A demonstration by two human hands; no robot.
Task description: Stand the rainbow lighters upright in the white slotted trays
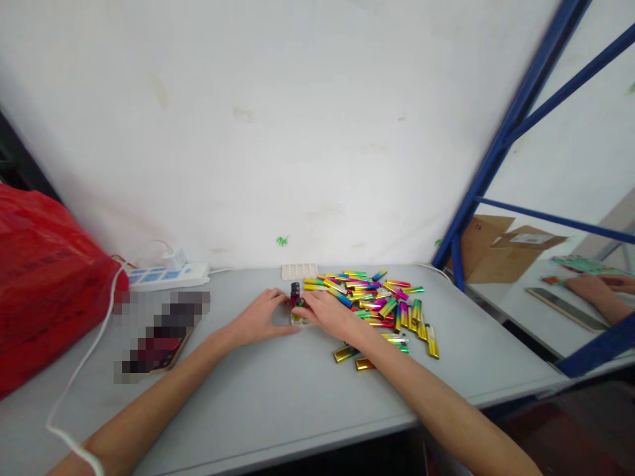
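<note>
My left hand (262, 319) is beside a small pale tray (296, 322) on the grey table, thumb and fingers apart around its left side. Dark-topped lighter-like pieces (295, 291) stand upright in the tray. My right hand (322, 312) reaches over the tray's right side, its fingers closed at the top of one upright piece (299, 305). A pile of shiny metallic, multicoloured tubes (370, 294) lies to the right of my right hand. Two gold tubes (344, 353) lie nearer the front, by my right forearm.
A white perforated tray (299, 271) lies against the wall. On the left are a red bag (44, 284), a power strip (169, 276), a white cable (82, 370) and a blurred phone (166, 334). Beyond the blue frame (476, 172), another person's hands (595, 285) and a cardboard box (501, 251) show.
</note>
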